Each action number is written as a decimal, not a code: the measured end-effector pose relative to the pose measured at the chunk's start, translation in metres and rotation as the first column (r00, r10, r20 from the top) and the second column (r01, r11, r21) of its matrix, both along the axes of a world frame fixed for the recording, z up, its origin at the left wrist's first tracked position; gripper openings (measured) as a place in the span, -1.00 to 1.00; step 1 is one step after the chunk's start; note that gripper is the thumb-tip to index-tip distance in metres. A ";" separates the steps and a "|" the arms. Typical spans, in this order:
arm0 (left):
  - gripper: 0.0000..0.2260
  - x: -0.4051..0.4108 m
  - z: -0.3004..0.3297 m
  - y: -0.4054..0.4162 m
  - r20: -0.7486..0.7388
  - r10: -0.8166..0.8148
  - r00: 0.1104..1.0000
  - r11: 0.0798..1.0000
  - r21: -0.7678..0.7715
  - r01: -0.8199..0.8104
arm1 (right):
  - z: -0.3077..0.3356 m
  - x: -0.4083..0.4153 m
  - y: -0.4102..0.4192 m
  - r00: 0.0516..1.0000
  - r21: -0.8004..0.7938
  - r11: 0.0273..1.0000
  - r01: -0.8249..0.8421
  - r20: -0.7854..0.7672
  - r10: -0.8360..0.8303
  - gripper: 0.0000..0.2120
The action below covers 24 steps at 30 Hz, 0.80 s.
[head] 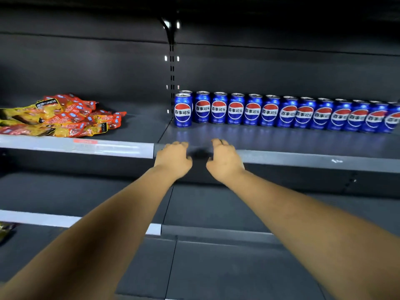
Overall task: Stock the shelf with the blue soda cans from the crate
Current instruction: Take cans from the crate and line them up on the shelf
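Note:
Several blue soda cans (270, 112) stand upright in a row along the back of the dark shelf (303, 146), running from its left end to the right edge of view. One can (183, 113) at the left end stands a little forward of another behind it. My left hand (174, 158) and my right hand (225, 160) hover side by side at the shelf's front edge, below the leftmost cans. Both hold nothing, with fingers loosely curled. The crate is out of view.
A pile of red and yellow snack packets (58, 116) lies on the neighbouring shelf section at the left. A slotted upright (172, 68) divides the two sections. A lower shelf (216, 208) lies beneath my arms. A packet corner (6, 229) shows at the far left.

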<state>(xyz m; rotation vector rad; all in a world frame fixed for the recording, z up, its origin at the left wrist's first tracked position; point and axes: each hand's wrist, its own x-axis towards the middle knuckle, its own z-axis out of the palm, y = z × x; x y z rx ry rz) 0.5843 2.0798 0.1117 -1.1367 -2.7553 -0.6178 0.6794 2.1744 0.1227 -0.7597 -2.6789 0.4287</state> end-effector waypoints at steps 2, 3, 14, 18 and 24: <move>-0.61 0.024 -0.009 -0.005 0.019 -0.001 1.000 1.000 -0.016 0.002 | -0.008 0.020 -0.006 1.000 -0.045 0.999 0.004 0.011 -0.003 -0.51; -0.61 0.035 -0.015 -0.007 0.028 -0.008 1.000 1.000 -0.026 0.009 | -0.013 0.029 -0.008 1.000 -0.080 0.997 0.004 0.015 -0.003 -0.51; -0.62 0.099 -0.075 -0.008 0.080 -0.105 0.991 0.977 -0.176 0.117 | -0.065 0.101 -0.015 0.985 -0.082 0.994 0.066 0.166 -0.051 -0.45; -0.61 0.105 -0.089 -0.003 0.064 -0.165 0.984 0.960 -0.219 0.175 | -0.077 0.112 -0.015 0.964 -0.056 0.987 0.152 0.228 -0.135 -0.46; -0.64 0.118 -0.117 0.005 0.101 -0.243 0.965 0.931 -0.253 0.261 | -0.101 0.130 -0.018 0.926 -0.003 0.980 0.199 0.329 -0.186 -0.46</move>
